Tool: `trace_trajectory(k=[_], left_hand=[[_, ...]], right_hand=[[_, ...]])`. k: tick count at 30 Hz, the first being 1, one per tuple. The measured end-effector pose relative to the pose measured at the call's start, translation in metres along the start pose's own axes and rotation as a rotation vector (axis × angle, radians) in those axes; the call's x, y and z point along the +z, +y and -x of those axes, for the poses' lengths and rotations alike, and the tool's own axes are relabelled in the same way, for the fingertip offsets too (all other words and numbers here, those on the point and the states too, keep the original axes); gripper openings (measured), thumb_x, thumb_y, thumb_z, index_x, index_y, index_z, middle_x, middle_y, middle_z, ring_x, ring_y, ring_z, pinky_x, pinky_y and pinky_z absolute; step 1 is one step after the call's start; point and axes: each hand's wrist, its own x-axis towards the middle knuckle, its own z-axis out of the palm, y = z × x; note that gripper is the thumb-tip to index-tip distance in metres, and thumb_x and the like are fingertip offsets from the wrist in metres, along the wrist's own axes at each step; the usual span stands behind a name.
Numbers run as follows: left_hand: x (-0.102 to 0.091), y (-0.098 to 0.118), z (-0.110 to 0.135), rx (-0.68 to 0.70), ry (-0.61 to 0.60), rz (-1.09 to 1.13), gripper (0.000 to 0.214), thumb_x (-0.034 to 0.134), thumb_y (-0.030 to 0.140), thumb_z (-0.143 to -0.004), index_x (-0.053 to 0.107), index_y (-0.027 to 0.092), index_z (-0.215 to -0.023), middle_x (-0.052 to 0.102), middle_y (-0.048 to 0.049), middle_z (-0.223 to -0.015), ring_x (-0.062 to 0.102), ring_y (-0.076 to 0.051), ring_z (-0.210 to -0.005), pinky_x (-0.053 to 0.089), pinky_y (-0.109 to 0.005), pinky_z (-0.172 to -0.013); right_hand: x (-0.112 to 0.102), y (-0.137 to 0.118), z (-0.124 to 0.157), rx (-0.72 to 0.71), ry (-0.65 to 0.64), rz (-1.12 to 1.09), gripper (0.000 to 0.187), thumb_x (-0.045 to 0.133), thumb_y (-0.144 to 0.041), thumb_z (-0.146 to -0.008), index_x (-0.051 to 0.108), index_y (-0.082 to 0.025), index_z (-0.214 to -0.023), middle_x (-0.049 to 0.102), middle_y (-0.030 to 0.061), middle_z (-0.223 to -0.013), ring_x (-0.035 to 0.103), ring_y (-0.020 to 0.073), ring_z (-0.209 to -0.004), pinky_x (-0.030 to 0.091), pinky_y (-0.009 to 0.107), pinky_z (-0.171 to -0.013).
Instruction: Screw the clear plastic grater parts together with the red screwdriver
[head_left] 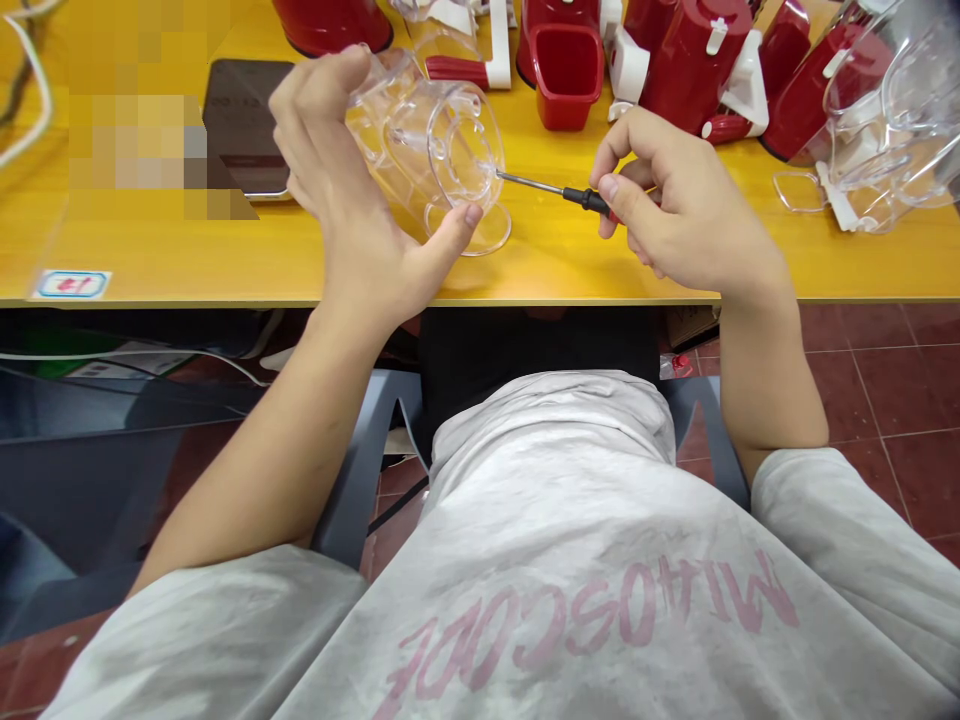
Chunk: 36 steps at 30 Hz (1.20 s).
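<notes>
My left hand (352, 200) grips the cup (439, 140); my right hand (675, 210) pinches the screwdriver (555, 188), tip at the cup. I'd hold the shaft straight.

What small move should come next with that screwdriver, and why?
Probably a gentle twist of the screwdriver by the right hand: its tip looks set against the inner ring of the clear plastic part, which the left hand grips above the yellow table.
</notes>
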Motion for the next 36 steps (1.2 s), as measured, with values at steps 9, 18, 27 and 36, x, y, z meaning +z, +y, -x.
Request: trace_trajectory(k=[9,18,27,36], left_hand=[[-0.003,0.01,-0.003,0.044,-0.019,-0.024,0.118,0.079,0.11,-0.101,0.047,0.048,-0.196,0.055,-0.0134,-0.183,0.05,-0.054,-0.174,0.036,-0.08,-0.154],[-0.001,-0.001,0.001,-0.001,-0.027,0.006,0.131,0.09,0.112,-0.09,0.046,0.048,-0.196,0.05,-0.0141,-0.186,0.046,-0.057,-0.178,0.031,-0.081,-0.159],[-0.001,0.006,-0.002,0.035,-0.005,-0.023,0.122,0.081,0.115,-0.098,0.048,0.05,-0.195,0.055,-0.0131,-0.183,0.051,-0.055,-0.175,0.037,-0.083,-0.154],[0.0,-0.003,0.001,-0.029,-0.059,-0.058,0.131,0.074,0.123,-0.093,0.039,0.049,-0.196,0.047,-0.0133,-0.189,0.043,-0.054,-0.181,0.03,-0.082,-0.159]], right_hand=[[0.0,-0.008,0.003,0.058,0.02,0.017,0.014,0.069,-0.022,-0.12,0.065,-0.033,-0.112,0.077,0.0008,-0.091,0.069,0.0259,-0.065,0.055,0.042,-0.07],[0.0,-0.007,0.003,0.019,-0.002,0.058,0.018,0.079,-0.03,-0.117,0.066,-0.038,-0.108,0.081,0.0024,-0.097,0.076,0.0338,-0.084,0.06,0.048,-0.075],[-0.002,-0.008,0.004,-0.077,-0.022,0.208,0.018,0.087,-0.029,-0.115,0.071,-0.036,-0.11,0.088,0.0038,-0.119,0.085,0.0365,-0.117,0.069,0.048,-0.094],[-0.003,-0.01,0.002,-0.089,0.008,0.204,0.033,0.098,-0.027,-0.101,0.068,-0.038,-0.105,0.086,0.0042,-0.121,0.08,0.0414,-0.123,0.071,0.055,-0.102]])
